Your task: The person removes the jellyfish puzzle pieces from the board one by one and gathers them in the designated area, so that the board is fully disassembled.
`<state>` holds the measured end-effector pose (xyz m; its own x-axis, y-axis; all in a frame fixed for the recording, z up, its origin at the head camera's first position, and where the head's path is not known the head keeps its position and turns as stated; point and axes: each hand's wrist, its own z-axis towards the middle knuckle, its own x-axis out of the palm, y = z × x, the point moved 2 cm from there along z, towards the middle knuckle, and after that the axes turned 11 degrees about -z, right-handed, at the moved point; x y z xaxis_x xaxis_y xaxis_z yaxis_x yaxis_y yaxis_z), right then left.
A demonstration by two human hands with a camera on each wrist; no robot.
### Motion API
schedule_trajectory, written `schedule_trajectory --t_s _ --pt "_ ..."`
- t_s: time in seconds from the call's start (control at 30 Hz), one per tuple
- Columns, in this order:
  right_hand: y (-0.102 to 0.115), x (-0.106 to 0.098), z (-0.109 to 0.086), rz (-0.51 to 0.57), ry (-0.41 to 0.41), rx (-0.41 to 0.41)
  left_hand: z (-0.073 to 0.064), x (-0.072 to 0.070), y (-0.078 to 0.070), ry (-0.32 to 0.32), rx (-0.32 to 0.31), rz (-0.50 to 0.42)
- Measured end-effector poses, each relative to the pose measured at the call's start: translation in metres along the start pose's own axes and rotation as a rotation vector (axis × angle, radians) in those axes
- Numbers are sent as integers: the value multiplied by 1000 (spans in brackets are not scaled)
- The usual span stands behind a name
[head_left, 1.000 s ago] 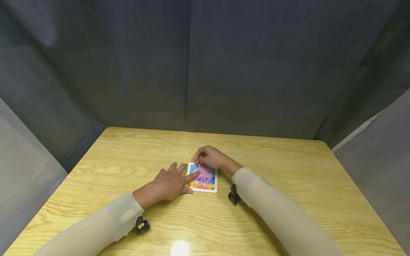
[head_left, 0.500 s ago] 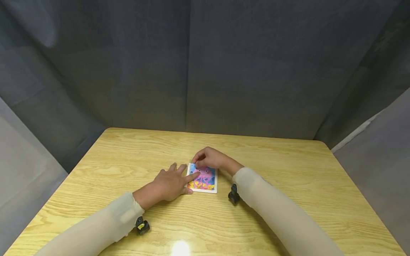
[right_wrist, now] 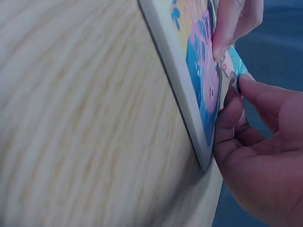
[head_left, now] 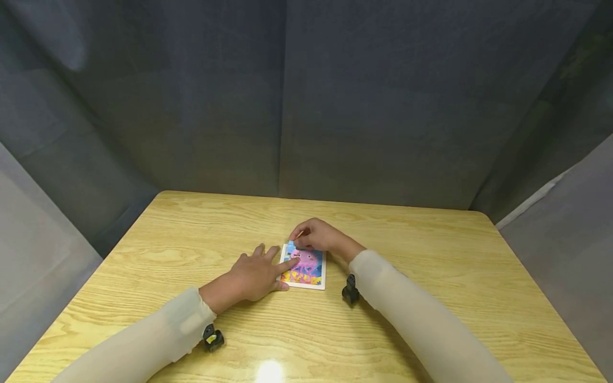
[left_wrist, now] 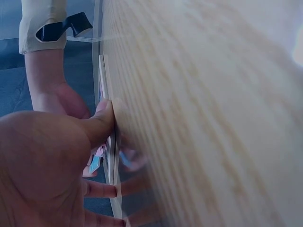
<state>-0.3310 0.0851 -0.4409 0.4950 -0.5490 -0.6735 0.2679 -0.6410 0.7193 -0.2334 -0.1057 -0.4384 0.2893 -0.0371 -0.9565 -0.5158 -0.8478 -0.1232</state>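
Puzzle board lies flat on the wooden table, centred in front of the person, between the two hands. It is nearly square, so no long axis stands out; its sides run close to parallel with the table's far edge, turned only slightly. The printed jellyfish has its rounded head toward the far side and its tentacles trailing toward the person. It is pink with dark eyes, set against blue water that pales at the far-left corner, with yellow growth along the near side, all inside a plain white border. At that far-left corner a pink and light-blue piece tilts up from the board, its light-blue end raised. The right hand pinches this piece between thumb and fingers. The left hand has its fingers spread, the index finger laid straight on the picture and the thumb against the near-left corner. The hands are close but look apart.
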Motion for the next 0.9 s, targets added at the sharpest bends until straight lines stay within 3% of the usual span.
schedule_trajectory --t_s 0.9 --pt "-37 -32 -21 3 -41 96 0 -1 -2 -17 -9 -31"
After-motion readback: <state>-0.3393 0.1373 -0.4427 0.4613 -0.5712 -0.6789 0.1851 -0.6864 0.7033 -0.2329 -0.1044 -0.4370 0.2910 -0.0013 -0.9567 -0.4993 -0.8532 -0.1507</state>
